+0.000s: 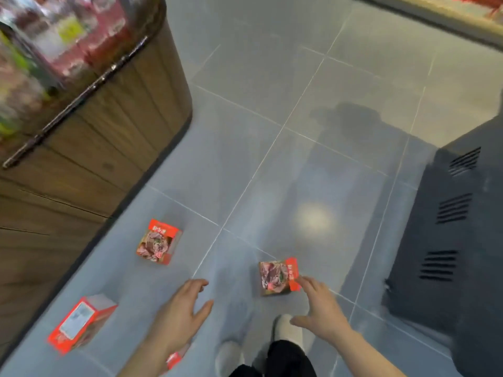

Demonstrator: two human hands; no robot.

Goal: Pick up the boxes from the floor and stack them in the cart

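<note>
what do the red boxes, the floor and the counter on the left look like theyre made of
Red boxes: probably printed cardboard with a slight sheen, judging by their sharp folded edges and photo print.
Floor: glossy grey tile; grout lines and a lamp reflection show.
Counter: wood or wood-look panelling, matt, with vertical plank seams and a dark rail, likely metal.

No print can be read: the red boxes point(158, 242) on the floor point(299, 118) carry white characters on red bands and one a white label, all too blurred to make out.
</note>
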